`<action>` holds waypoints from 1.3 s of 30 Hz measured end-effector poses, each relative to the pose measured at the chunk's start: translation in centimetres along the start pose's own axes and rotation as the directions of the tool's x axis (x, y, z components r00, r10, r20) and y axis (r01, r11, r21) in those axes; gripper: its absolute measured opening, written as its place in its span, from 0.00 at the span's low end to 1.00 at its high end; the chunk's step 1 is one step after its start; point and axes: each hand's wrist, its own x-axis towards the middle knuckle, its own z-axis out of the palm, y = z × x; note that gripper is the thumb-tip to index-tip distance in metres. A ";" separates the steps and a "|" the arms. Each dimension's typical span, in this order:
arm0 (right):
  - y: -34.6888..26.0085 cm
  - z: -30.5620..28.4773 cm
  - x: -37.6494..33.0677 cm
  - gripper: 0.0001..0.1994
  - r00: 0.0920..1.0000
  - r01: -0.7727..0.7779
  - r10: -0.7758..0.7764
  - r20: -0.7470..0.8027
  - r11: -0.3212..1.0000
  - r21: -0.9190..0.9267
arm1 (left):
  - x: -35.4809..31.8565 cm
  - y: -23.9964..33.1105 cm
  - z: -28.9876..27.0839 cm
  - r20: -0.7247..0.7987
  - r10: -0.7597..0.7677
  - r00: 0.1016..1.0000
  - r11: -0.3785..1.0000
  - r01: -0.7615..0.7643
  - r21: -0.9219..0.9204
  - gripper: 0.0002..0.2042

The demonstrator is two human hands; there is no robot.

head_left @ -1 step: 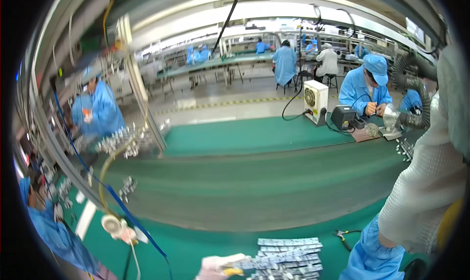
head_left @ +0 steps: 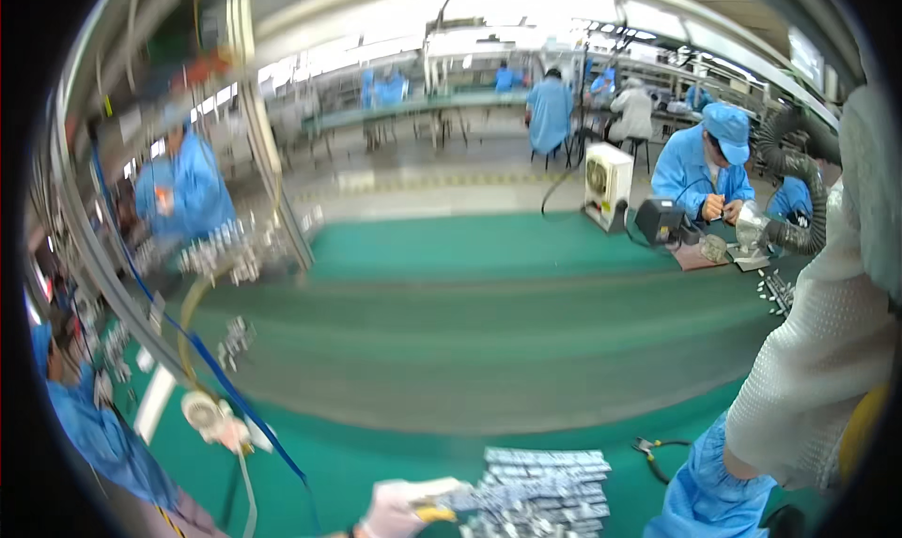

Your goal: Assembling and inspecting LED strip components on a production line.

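Observation:
My left hand (head_left: 393, 512), in a pale glove with yellow at one fingertip, is at the bottom middle. Its fingers close on the left end of a silvery strip (head_left: 479, 497), blurred there. The strip lies against several flat silvery-blue strips (head_left: 547, 465) stacked side by side on the green bench top, with small metal parts over the nearer ones. My right hand (head_left: 799, 378) is raised very close at the right rim, in a white dotted glove above a blue sleeve (head_left: 700, 486). Its fingers run out of focus at the edge, so their hold is hidden.
Yellow-and-black-handled pliers (head_left: 648, 449) lie right of the strips. A grey-green belt (head_left: 451, 350) crosses beyond. A white fan (head_left: 202, 411) and blue cord (head_left: 230, 388) are at left. Across the belt, a co-worker (head_left: 709, 157) sits by a black box (head_left: 660, 220) and white blower (head_left: 606, 183).
The whole view has shifted slightly, with the bench items now a little higher and further left. My left hand stays at the strips; my right hand remains raised.

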 end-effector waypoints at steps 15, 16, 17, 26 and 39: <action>-5.0 12.3 -1.8 0.40 0.792 -0.522 0.510 0.336 0.851 -0.061 | 0.4 -8.5 -0.6 -0.104 0.597 0.796 0.697 -0.450 0.558 0.19; -6.1 11.7 -1.5 0.40 0.755 -0.565 0.560 0.342 0.820 -0.095 | 0.2 -8.3 -0.2 -0.097 0.467 0.879 0.830 -0.398 0.392 0.19; -7.2 11.3 -1.3 0.40 0.719 -0.602 0.598 0.355 0.790 -0.113 | -0.3 -8.1 -0.2 -0.047 0.593 0.804 0.693 -0.479 0.538 0.20; -8.9 12.5 -1.6 0.42 0.499 -0.692 0.711 0.495 0.671 -0.267 | -0.2 -9.9 0.0 -0.252 0.481 0.840 0.875 -0.443 0.195 0.23; -12.1 6.0 -7.6 0.28 -0.348 -0.922 0.816 0.462 -0.209 -0.325 | -0.8 -9.5 0.1 -0.074 0.443 0.894 0.882 -0.419 0.215 0.25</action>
